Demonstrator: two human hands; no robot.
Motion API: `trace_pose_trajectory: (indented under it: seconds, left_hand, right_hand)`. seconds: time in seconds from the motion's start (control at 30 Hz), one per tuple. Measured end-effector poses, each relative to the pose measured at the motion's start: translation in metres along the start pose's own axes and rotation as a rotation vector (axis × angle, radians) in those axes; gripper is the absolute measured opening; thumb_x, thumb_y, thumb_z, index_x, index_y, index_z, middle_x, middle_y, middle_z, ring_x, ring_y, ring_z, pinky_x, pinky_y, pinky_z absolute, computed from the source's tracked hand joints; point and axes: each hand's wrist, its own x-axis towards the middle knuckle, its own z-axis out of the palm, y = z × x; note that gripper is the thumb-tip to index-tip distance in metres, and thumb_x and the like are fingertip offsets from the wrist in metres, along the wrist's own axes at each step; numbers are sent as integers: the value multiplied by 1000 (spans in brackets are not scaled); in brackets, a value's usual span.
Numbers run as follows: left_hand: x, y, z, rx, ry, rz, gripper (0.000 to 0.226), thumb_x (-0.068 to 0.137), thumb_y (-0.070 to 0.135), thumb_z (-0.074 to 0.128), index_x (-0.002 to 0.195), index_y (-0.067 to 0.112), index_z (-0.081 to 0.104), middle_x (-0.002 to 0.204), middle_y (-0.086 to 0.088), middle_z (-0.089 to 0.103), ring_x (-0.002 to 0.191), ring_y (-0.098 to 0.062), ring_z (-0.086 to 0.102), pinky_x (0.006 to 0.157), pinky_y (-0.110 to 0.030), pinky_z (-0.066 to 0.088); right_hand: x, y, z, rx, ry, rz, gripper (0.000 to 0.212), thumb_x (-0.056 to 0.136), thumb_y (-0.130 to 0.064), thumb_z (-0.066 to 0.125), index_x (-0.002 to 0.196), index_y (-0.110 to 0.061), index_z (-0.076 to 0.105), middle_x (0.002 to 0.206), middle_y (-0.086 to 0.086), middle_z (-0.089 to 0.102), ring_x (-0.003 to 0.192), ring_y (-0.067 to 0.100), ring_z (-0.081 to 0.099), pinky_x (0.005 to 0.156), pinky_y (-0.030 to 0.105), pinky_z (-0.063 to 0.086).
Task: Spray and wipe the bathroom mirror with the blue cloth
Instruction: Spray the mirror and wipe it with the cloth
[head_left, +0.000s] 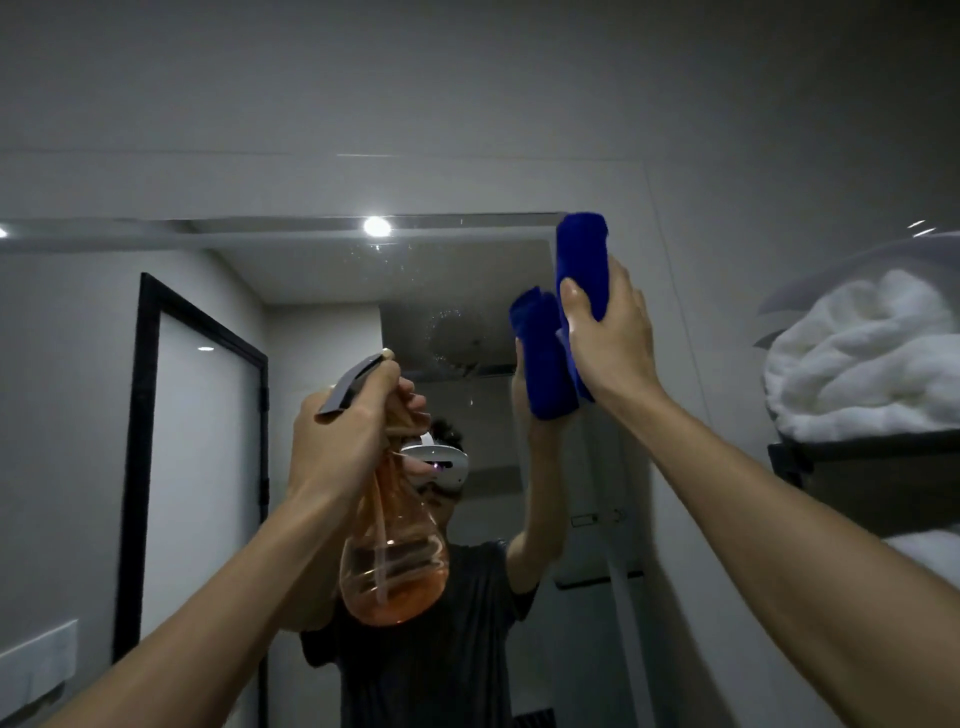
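Note:
The bathroom mirror (322, 291) fills the wall ahead, with fine spray droplets near its upper middle. My right hand (610, 332) presses a folded blue cloth (582, 260) flat against the mirror's upper right corner, fingers and thumb curled round the cloth. The cloth's reflection shows just left of it. My left hand (343, 441) grips the neck and grey trigger head of an orange see-through spray bottle (395, 566), raised in front of the mirror with its nozzle pointing at the glass. The bottle holds some liquid at the bottom.
A dark shelf (857, 457) at the right holds rolled white towels (862, 364), close to my right forearm. The mirror reflects a black-framed door (145, 467) and a ceiling light (376, 226). A white wall fitting (36, 660) sits at the lower left.

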Motion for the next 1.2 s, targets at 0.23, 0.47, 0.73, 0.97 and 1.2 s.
trace_pose_trajectory:
  seconds: [0.23, 0.47, 0.73, 0.97, 1.2]
  left_hand:
    - [7, 5, -37, -63, -22, 12, 24, 95, 33, 62, 84, 13, 69, 84, -13, 73, 82, -26, 75, 55, -36, 60]
    - [1, 3, -65, -60, 31, 62, 24, 98, 31, 55, 88, 13, 67, 88, -11, 73, 73, -16, 76, 52, -31, 62]
    - [-11, -2, -75, -33, 31, 59, 24, 99, 28, 51, 89, 12, 65, 76, -3, 75, 70, -13, 75, 48, -27, 59]
    - [4, -6, -59, -65, 22, 28, 24, 96, 31, 58, 91, 9, 69, 87, -14, 74, 81, -25, 75, 50, -34, 61]
    - [21, -2, -45, -103, -51, 30, 25, 92, 37, 60, 91, 13, 68, 88, -11, 74, 81, -24, 74, 49, -31, 58]
  right_hand:
    - [17, -8, 48, -660, -233, -96, 66, 101, -61, 24, 158, -32, 8, 165, 3, 10, 145, 36, 15, 118, 50, 14]
    - [-35, -18, 85, -644, -303, -378, 61, 105, -46, 22, 159, -24, 2, 167, 8, -1, 153, 26, -3, 124, 48, -2]
    - [-83, 10, 90, -668, -356, -838, 60, 97, -38, 54, 149, -14, 40, 151, 10, 38, 138, 33, 30, 108, 49, 38]
    - [4, 15, 47, -582, -23, -545, 41, 95, -38, 60, 132, -20, 56, 130, 9, 62, 123, 34, 52, 100, 46, 39]
    - [78, 17, 41, -577, 119, -326, 49, 102, -42, 47, 144, -18, 46, 148, 4, 47, 127, 31, 41, 104, 41, 37]
